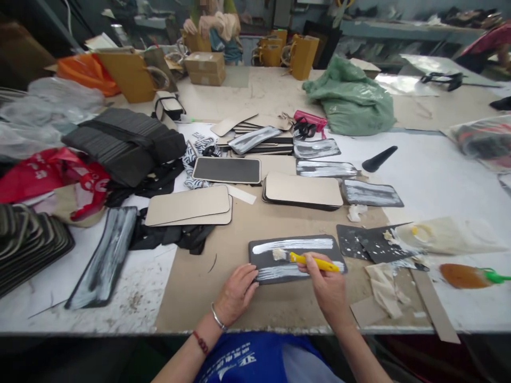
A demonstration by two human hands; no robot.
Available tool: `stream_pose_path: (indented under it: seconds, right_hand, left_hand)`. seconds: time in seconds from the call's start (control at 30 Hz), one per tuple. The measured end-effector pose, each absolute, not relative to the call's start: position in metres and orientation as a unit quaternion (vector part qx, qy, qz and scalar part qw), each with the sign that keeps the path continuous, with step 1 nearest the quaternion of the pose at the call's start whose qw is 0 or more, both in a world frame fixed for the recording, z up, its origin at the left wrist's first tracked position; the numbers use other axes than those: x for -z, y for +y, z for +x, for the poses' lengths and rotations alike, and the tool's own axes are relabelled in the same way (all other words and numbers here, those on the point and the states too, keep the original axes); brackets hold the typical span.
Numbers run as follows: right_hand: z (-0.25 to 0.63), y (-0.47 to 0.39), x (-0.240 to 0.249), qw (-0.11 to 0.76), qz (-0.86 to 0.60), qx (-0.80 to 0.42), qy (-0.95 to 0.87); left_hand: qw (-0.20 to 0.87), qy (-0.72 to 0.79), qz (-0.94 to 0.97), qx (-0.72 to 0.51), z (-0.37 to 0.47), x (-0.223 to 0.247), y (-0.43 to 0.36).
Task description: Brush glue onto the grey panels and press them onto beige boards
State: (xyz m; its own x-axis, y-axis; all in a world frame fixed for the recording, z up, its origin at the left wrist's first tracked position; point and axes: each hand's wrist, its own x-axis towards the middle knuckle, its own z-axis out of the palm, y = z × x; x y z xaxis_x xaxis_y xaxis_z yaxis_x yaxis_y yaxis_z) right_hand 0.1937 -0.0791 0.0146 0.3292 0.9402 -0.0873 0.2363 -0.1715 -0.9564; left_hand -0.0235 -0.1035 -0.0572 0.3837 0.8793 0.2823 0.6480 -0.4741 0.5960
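My right hand [328,287] grips a yellow-handled paintbrush [315,261], its pale bristles over a dark rectangular panel [295,257]. White streaks run along the panel's upper and lower parts, with a dark band between them. The fingertips of my left hand [238,293] rest at the panel's lower left corner, fingers stretched and fairly flat, holding nothing. Brown board lies beneath the panel. Behind it sits a stack of beige-topped panels [303,190]. Two more beige panels [189,206] overlap to the left, near a black panel with a beige rim [227,170].
White-smeared panels [104,258] lie at left and beyond the stack. A bottle of brown liquid with a green nozzle [465,275] lies at right, near a translucent bag [447,234]. A green bag [351,98] stands farther back. Another person's hands [203,25] show across the table.
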Motion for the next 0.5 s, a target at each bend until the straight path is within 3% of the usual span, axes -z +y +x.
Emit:
stream_pose_path:
  seconds: [0.2, 0.5]
  right_hand:
    - [0.146, -0.06, 0.007, 0.474, -0.635, -0.434, -0.428]
    - [0.168, -0.071, 0.002, 0.427, -0.691, -0.319, -0.488]
  left_hand:
    - [0.194, 0.463, 0.813, -0.293, -0.024, 0.064, -0.103]
    - [0.216, 0.473, 0.799, -0.303, -0.023, 0.064, -0.099]
